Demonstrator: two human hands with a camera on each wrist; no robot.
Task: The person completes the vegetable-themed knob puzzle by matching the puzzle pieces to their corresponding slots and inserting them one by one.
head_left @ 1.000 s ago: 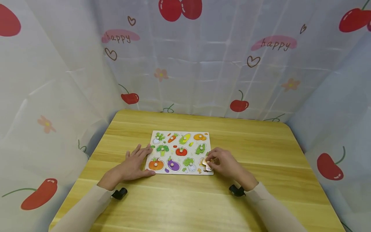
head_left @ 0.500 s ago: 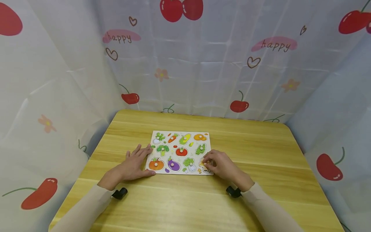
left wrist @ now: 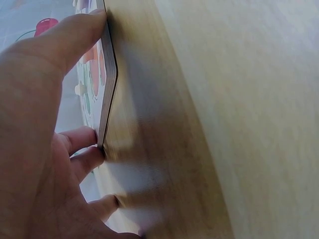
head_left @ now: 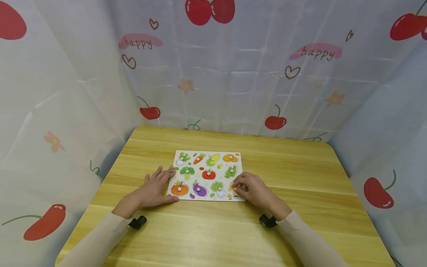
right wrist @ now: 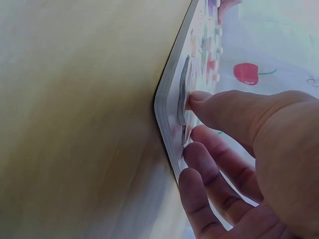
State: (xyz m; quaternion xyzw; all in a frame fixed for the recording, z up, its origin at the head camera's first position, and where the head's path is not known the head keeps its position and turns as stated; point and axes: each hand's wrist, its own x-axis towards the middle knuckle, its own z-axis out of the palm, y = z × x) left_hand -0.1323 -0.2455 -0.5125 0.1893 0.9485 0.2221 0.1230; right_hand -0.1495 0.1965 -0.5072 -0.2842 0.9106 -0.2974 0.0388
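A white wooden knob puzzle board (head_left: pixel 221 178) with vegetable pictures lies flat on the table. My left hand (head_left: pixel 155 191) steadies its left side, fingers spread; the thumb rests at the near left corner, and fingertips touch the left edge. At the near right corner, my right hand (head_left: pixel 257 191) pinches an orange-and-brown puzzle piece (head_left: pixel 237 194) between thumb and fingers. In the right wrist view that puzzle piece (right wrist: pixel 183 97) stands slightly proud of the board's surface. Its knob is hidden by the fingers. The other pieces, such as the eggplant (head_left: pixel 201 191) and tomato (head_left: pixel 210 175), sit in their places.
The wooden table (head_left: pixel 213 230) extends on all sides of the board. A white curtain (head_left: pixel 233 92) with cherry prints hangs behind it and along both sides. Black wrist cameras, left (head_left: pixel 138 223) and right (head_left: pixel 268 221), jut out beneath the wrists.
My right hand has moved slightly left and lowered the tilted puzzle piece onto the slot at the board's near right corner. My left hand has stayed in place.
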